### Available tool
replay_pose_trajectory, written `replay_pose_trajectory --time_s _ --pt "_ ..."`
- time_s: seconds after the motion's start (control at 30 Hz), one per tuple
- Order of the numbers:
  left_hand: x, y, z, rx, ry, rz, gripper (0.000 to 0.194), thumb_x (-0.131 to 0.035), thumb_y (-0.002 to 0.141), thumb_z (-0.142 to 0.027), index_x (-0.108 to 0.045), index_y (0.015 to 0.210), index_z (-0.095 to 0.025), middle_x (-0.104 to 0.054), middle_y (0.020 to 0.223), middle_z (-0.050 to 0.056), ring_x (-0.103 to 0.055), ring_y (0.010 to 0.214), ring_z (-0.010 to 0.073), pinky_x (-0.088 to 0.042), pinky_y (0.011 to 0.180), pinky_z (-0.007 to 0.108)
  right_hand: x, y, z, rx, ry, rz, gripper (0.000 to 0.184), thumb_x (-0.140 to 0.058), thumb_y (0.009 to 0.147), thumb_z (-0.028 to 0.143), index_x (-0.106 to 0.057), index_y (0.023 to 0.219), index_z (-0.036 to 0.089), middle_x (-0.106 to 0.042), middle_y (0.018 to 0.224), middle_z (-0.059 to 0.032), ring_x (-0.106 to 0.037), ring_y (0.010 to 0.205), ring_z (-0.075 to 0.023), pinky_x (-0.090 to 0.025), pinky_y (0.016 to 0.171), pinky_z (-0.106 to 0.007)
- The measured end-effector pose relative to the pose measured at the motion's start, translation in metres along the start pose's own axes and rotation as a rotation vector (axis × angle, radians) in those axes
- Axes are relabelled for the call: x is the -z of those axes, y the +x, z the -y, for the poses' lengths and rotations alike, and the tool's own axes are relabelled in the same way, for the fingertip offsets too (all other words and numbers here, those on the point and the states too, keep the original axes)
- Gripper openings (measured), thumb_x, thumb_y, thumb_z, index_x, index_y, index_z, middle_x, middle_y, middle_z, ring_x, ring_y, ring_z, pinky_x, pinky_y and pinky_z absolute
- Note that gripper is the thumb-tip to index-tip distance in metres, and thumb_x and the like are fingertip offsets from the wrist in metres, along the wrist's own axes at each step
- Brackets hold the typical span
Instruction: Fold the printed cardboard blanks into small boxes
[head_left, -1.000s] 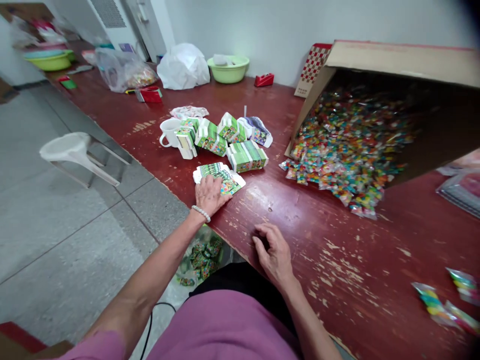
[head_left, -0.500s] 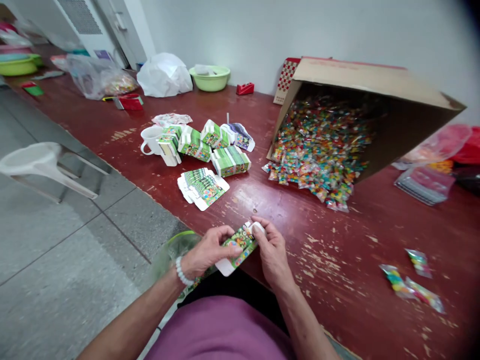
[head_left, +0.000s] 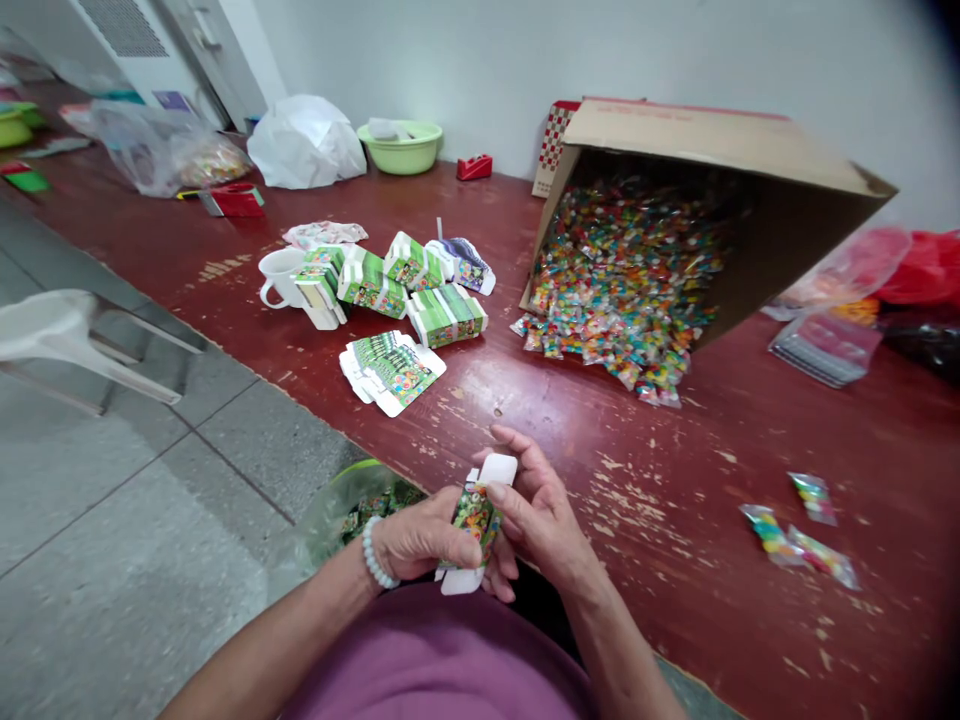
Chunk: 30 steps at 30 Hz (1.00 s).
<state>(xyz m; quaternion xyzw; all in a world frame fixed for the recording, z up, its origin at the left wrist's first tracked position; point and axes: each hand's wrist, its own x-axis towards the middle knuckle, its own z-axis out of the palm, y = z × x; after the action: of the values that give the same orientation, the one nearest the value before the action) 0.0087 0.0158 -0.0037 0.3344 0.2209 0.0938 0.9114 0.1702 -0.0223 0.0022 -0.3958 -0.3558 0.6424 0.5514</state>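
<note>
A small green printed carton (head_left: pixel 474 520), with white end flaps standing out at both ends, is held between my hands near the table's front edge. My left hand (head_left: pixel 429 532) grips it from the left, thumb across the printed face, with a beaded bracelet on the wrist. My right hand (head_left: pixel 534 510) holds its other side, the thumb pressed at the upper flap and the fingers behind, partly hidden. Ahead lies a fanned stack of flat green cartons (head_left: pixel 394 370). Bundled green cartons (head_left: pixel 448 316) sit beyond it.
A large cardboard box (head_left: pixel 690 125) on its side spills wrapped candies (head_left: pixel 622 290) onto the red table (head_left: pixel 600 430). Loose candy packets (head_left: pixel 814 498) lie at right. A white mug (head_left: pixel 282 278) stands at left; a lined bin (head_left: pixel 337 505) sits below the edge, near a white stool (head_left: pixel 52 325).
The carton has turned more upright and come nearer my body, its sides now opened out from flat. My right fingers have spread behind it. The view has shifted slightly.
</note>
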Motion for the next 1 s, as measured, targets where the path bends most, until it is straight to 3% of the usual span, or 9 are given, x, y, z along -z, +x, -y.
replay_pose_trajectory --time_s 0.2,0.3,0.37,0.43,0.53,0.67,0.73,0.8,1.0 --pt "-0.003 -0.001 -0.005 -0.081 -0.025 -0.202 0.031 -0.083 0.066 -0.034 -0.071 0.086 -0.013 -0.072 0.068 0.007 -0.071 0.057 0.022 -0.056 0.057 0.03 0.0 -0.003 -0.005 0.025 -0.074 -0.017 0.052 -0.073 0.081 0.039 -0.056 0.129 0.029 -0.066 0.113 -0.0066 -0.067 0.084 -0.0172 -0.058 0.075 -0.032" --pt "-0.004 0.003 -0.006 -0.114 0.058 -0.269 0.029 -0.079 0.072 -0.036 -0.068 0.084 -0.012 -0.07 0.066 0.006 -0.067 0.053 0.0194 -0.055 0.055 0.03 -0.001 -0.002 -0.011 -0.074 -0.016 0.007 0.037 -0.069 0.085 0.042 -0.062 0.117 0.025 -0.069 0.083 -0.0015 -0.058 0.05 -0.0111 -0.054 0.051 -0.028" --pt "-0.005 0.006 -0.007 -0.149 0.164 -0.334 0.028 -0.077 0.075 -0.037 -0.068 0.081 -0.011 -0.068 0.067 0.005 -0.065 0.058 0.017 -0.055 0.06 0.029 -0.001 0.0 -0.014 -0.091 -0.029 -0.038 0.028 -0.066 0.087 0.044 -0.066 0.104 0.022 -0.063 0.065 0.0028 -0.052 0.042 -0.0099 -0.048 0.044 -0.025" --pt "-0.005 0.008 -0.008 -0.197 0.292 -0.412 0.025 -0.076 0.077 -0.035 -0.068 0.082 -0.012 -0.069 0.075 0.005 -0.066 0.07 0.0169 -0.054 0.069 0.028 0.001 0.002 -0.015 0.001 -0.149 -0.152 0.023 -0.066 0.087 0.042 -0.069 0.094 0.02 -0.066 0.068 0.0005 -0.06 0.056 -0.0133 -0.052 0.057 -0.026" --pt "-0.007 0.009 -0.008 -0.314 0.366 -0.523 0.032 -0.075 0.079 -0.031 -0.063 0.105 -0.017 -0.07 0.1 0.005 -0.066 0.094 0.0198 -0.054 0.082 0.03 0.005 0.006 -0.012 0.104 -0.303 -0.277 0.021 -0.066 0.087 0.039 -0.07 0.092 0.019 -0.072 0.089 -0.004 -0.065 0.078 -0.0172 -0.053 0.074 -0.029" --pt "-0.013 0.007 -0.005 -0.438 0.363 -0.642 0.059 -0.073 0.08 -0.028 -0.041 0.13 -0.026 -0.069 0.098 0.002 -0.068 0.084 0.0173 -0.055 0.076 0.03 0.006 0.009 -0.011 0.11 -0.2 -0.358 0.037 -0.069 0.084 0.036 -0.058 0.116 0.023 -0.07 0.086 -0.0004 -0.064 0.076 -0.0159 -0.052 0.07 -0.028" --pt "-0.016 0.006 -0.004 -0.461 0.406 -0.672 0.067 -0.073 0.081 -0.028 -0.036 0.137 -0.029 -0.068 0.096 0.001 -0.067 0.077 0.0153 -0.054 0.073 0.028 0.005 0.01 -0.013 0.131 -0.149 -0.397 0.045 -0.071 0.082 0.035 -0.052 0.122 0.026 -0.068 0.082 0.0019 -0.064 0.075 -0.0153 -0.052 0.069 -0.027" --pt "-0.017 0.005 -0.003 -0.453 0.438 -0.675 0.065 -0.072 0.081 -0.029 -0.04 0.138 -0.029 -0.068 0.1 0.002 -0.066 0.078 0.0151 -0.053 0.071 0.026 0.003 0.009 -0.017 0.163 -0.146 -0.397 0.038 -0.07 0.083 0.035 -0.055 0.117 0.025 -0.069 0.087 0.0001 -0.065 0.08 -0.0158 -0.053 0.073 -0.028" --pt "-0.011 0.006 -0.01 -0.441 0.417 -0.614 0.031 -0.07 0.084 -0.032 -0.058 0.111 -0.021 -0.066 0.081 0.0 -0.062 0.072 0.0135 -0.049 0.066 0.023 0.011 0.007 -0.02 0.093 -0.104 -0.3 0.02 -0.071 0.084 0.038 -0.068 0.095 0.021 -0.069 0.087 -0.0013 -0.062 0.077 -0.0153 -0.051 0.072 -0.028"
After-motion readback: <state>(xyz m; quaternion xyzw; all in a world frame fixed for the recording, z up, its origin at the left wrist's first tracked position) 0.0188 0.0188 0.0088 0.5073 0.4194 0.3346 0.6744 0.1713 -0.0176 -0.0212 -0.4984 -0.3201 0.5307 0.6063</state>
